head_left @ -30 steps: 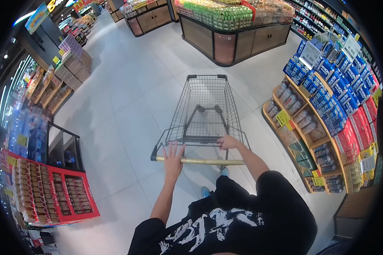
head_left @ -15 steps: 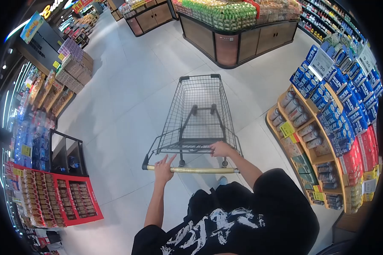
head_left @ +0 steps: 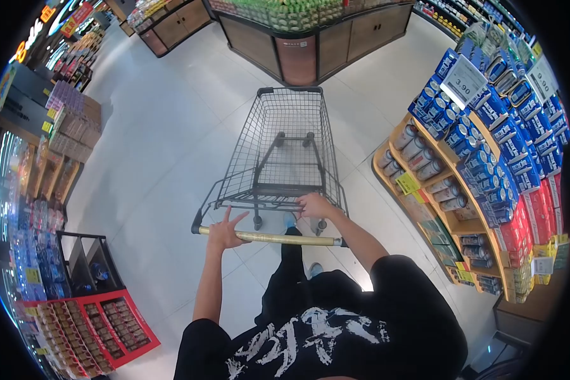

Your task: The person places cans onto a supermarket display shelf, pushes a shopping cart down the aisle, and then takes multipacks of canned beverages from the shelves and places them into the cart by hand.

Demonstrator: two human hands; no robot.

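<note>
A grey wire shopping cart [head_left: 288,189] stands in front of me, and its basket holds nothing I can see. The heel of my left hand [head_left: 225,234] rests on the yellowish handle bar [head_left: 288,239], towards its left end. Its thumb and fingers are spread and point forward, not wrapped round the bar. Further forward, my right hand [head_left: 314,206] has its fingers curled over the rear wire edge of the cart, right of the middle. Its fingertips are partly hidden.
On the right stands a wooden shelf [head_left: 424,177] of cans, with blue can packs [head_left: 510,142] above. A wood-panelled display counter [head_left: 297,60] lies beyond the cart. To the left are a red-edged rack [head_left: 123,326], a black stand [head_left: 85,266] and stacked cartons [head_left: 76,133]. Pale tiled floor [head_left: 164,152] runs between.
The cart and I have moved forward, so the counter is nearer the cart's front. The view has turned slightly right. Both hands keep their places, and a foot now shows under the cart.
</note>
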